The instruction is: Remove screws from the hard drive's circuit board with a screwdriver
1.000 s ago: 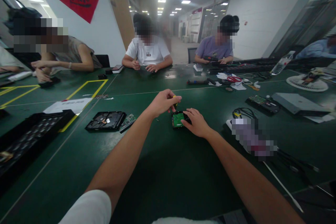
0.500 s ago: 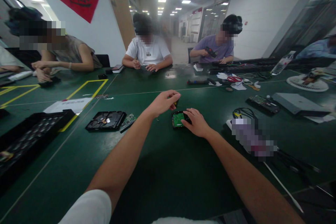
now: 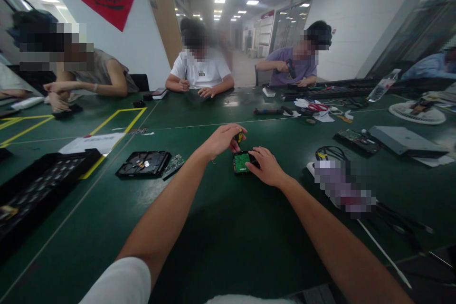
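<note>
Here, the left hand (image 3: 225,139) grips a yellow-black tool (image 3: 239,137); the right hand (image 3: 268,167), fingers apart, touches the green-boarded device (image 3: 241,162).

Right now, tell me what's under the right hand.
A drive, green board up; the right hand covers part of its right side, hiding what is there.

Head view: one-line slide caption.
Left hand holds a yellow-and-black tool at the far edge of a hard drive; right hand touches the drive.
</note>
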`<control>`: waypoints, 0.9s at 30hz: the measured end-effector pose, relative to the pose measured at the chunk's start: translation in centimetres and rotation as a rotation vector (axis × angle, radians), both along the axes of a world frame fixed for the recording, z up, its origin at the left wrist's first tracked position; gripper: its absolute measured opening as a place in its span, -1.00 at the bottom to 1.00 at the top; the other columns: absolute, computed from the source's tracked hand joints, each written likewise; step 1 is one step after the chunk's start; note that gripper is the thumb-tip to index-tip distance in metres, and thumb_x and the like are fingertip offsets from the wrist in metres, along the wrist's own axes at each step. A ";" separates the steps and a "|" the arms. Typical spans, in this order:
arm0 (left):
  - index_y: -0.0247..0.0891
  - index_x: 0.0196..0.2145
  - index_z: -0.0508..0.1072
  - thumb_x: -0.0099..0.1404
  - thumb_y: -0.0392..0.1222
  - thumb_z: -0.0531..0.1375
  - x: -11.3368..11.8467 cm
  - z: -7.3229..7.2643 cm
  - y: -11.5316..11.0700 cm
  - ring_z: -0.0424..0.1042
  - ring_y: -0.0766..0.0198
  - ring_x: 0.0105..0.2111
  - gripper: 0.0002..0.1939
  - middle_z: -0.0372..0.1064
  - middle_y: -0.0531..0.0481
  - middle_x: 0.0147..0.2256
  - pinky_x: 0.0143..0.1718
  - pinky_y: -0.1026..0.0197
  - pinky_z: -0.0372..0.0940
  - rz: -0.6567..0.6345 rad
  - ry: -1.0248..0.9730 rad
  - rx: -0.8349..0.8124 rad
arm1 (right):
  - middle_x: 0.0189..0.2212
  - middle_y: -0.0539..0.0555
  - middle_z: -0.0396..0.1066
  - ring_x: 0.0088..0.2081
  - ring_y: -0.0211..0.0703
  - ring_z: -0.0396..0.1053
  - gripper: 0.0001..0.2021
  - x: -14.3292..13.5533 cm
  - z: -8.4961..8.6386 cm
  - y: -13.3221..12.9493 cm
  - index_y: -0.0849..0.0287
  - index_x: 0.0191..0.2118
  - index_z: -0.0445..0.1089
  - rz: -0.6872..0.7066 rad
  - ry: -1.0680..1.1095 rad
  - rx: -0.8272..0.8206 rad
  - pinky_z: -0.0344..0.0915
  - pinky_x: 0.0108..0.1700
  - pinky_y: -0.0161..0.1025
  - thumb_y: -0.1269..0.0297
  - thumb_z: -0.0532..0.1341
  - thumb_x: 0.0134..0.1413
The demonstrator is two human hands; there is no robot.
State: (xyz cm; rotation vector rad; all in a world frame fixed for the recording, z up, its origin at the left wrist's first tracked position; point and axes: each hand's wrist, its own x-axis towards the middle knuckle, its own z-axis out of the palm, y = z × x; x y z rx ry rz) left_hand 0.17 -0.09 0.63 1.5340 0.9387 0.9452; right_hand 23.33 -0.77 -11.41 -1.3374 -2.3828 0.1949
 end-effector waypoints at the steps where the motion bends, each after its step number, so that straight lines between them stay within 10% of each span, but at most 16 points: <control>1: -0.28 -0.13 0.50 0.51 -0.10 0.08 0.0 0.1 0.0 0.48 0.38 -0.52 -0.74 0.51 -0.11 -0.18 -0.49 0.29 0.41 0.010 0.006 -0.002 | 0.34 0.25 0.25 0.41 0.27 0.08 -0.43 0.0 0.0 0.0 0.06 0.34 0.29 0.000 0.000 -0.001 0.13 0.34 0.31 -0.13 0.12 0.38; 27: -0.28 -0.27 0.37 0.35 0.07 0.34 -0.3 -0.5 0.2 0.51 0.28 -0.56 -0.64 0.51 -0.09 -0.42 -0.56 0.27 0.40 0.182 0.189 0.159 | 0.35 0.23 0.23 0.42 0.26 0.06 -0.44 0.0 -0.1 0.0 0.03 0.34 0.29 -0.008 0.010 -0.005 0.14 0.34 0.32 -0.12 0.13 0.38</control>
